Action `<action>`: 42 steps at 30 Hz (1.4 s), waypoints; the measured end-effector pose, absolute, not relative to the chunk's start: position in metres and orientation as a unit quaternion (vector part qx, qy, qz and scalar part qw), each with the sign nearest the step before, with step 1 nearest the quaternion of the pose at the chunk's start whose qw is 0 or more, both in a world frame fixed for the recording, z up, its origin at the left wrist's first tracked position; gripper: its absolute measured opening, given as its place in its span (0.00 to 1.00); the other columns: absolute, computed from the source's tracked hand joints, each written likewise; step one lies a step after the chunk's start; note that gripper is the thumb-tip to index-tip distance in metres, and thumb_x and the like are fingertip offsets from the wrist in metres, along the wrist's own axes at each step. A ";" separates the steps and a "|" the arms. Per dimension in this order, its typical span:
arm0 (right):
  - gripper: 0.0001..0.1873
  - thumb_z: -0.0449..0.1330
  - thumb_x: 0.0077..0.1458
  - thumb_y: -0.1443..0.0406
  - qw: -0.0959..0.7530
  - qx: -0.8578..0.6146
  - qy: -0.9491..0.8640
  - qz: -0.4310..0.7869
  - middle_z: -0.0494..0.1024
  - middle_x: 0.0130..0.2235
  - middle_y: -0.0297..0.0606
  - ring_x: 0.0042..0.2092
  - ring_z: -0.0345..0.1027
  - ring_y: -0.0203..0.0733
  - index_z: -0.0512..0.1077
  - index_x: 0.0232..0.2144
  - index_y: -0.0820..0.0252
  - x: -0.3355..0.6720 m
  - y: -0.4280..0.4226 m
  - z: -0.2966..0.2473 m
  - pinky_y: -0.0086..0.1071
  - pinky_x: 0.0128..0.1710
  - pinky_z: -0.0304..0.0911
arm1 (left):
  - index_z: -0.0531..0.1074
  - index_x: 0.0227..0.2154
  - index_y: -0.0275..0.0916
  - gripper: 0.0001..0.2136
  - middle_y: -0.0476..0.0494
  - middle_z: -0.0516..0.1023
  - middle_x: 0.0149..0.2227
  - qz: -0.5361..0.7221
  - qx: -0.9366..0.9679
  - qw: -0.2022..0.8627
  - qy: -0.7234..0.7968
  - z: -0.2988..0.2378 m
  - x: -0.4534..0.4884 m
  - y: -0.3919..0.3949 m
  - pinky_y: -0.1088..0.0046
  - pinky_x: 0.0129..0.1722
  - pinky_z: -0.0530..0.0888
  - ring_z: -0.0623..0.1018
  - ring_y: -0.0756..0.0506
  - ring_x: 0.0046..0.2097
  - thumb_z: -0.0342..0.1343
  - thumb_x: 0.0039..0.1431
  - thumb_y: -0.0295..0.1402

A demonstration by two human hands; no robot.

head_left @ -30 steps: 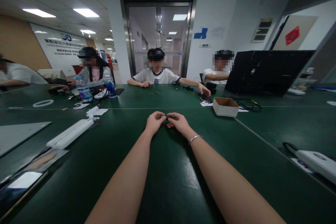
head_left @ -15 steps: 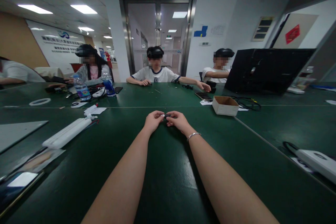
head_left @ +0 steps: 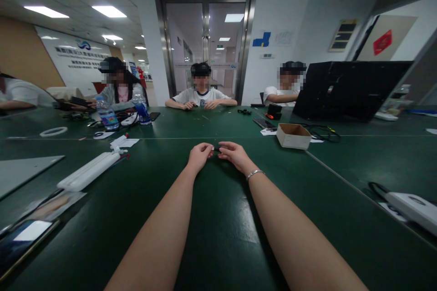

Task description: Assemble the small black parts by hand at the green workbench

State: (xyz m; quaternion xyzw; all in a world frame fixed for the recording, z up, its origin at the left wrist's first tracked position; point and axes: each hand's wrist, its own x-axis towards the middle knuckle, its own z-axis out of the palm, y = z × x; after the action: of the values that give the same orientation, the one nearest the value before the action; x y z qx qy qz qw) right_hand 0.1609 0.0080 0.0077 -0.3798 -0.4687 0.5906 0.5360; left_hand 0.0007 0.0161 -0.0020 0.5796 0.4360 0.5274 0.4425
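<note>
My left hand (head_left: 199,156) is closed in a pinch on the left end of a small dark object with a silvery part (head_left: 215,148). It is too small to name. Opposite it, my right hand (head_left: 235,156) has thumb and forefinger closed round the dark right end, with its other fingers loosely curled. The two hands almost meet over the green table (head_left: 218,218), and the fingers cover most of the object. A silver bracelet (head_left: 255,173) circles my right wrist.
An open cardboard box (head_left: 293,142) and a phone (head_left: 264,123) lie beyond my right hand. On the left are a long white case (head_left: 89,173), bottles (head_left: 108,116), a tape ring (head_left: 53,131) and another phone (head_left: 27,245). A black monitor (head_left: 348,91) stands at right; several people sit opposite.
My right hand has shifted slightly right and its fingers have loosened a little, showing more of the dark end. The person opposite has drawn an outstretched arm back from beside the phone.
</note>
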 end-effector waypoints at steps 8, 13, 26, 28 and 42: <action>0.16 0.65 0.43 0.80 0.541 -0.333 -0.478 0.607 0.70 0.31 0.34 0.33 0.72 0.36 0.75 0.35 0.64 0.164 0.012 0.001 0.29 0.38 0.74 | 0.74 0.31 0.35 0.13 0.47 0.74 0.24 0.496 0.621 0.377 0.475 -0.005 -0.001 0.016 0.75 0.27 0.67 0.72 0.49 0.27 0.55 0.52 0.42; 0.17 0.66 0.42 0.80 0.539 -0.330 -0.480 0.608 0.69 0.33 0.36 0.35 0.72 0.37 0.76 0.35 0.63 0.166 0.014 -0.001 0.33 0.41 0.73 | 0.74 0.32 0.34 0.14 0.45 0.75 0.25 0.504 0.618 0.394 0.456 -0.007 -0.001 0.018 0.74 0.29 0.68 0.73 0.48 0.28 0.57 0.50 0.41; 0.18 0.67 0.43 0.78 0.538 -0.334 -0.524 0.570 0.71 0.39 0.37 0.35 0.73 0.36 0.75 0.38 0.61 0.162 0.011 0.004 0.29 0.38 0.74 | 0.72 0.24 0.34 0.23 0.45 0.72 0.21 0.470 0.607 0.375 0.520 -0.001 -0.001 0.018 0.74 0.25 0.65 0.70 0.50 0.23 0.48 0.54 0.51; 0.18 0.66 0.44 0.78 0.533 -0.331 -0.525 0.576 0.71 0.39 0.37 0.34 0.73 0.35 0.75 0.38 0.61 0.163 0.010 0.005 0.28 0.37 0.74 | 0.71 0.22 0.35 0.24 0.46 0.71 0.20 0.459 0.619 0.350 0.532 -0.001 -0.001 0.017 0.74 0.24 0.64 0.69 0.50 0.22 0.46 0.55 0.53; 0.07 0.59 0.59 0.69 0.510 -0.397 -0.495 0.581 0.72 0.22 0.37 0.20 0.66 0.32 0.71 0.29 0.69 0.161 0.007 0.011 0.23 0.20 0.68 | 0.74 0.34 0.36 0.12 0.46 0.74 0.27 0.532 0.635 0.388 0.404 -0.005 0.001 0.018 0.73 0.30 0.70 0.73 0.48 0.30 0.60 0.47 0.37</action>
State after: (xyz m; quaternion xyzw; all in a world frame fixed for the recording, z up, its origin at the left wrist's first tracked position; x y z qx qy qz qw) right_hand 0.1613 0.0068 0.0105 -0.3966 -0.4946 0.5812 0.5101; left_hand 0.0009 0.0178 -0.0054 0.6353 0.4043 0.5316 0.3877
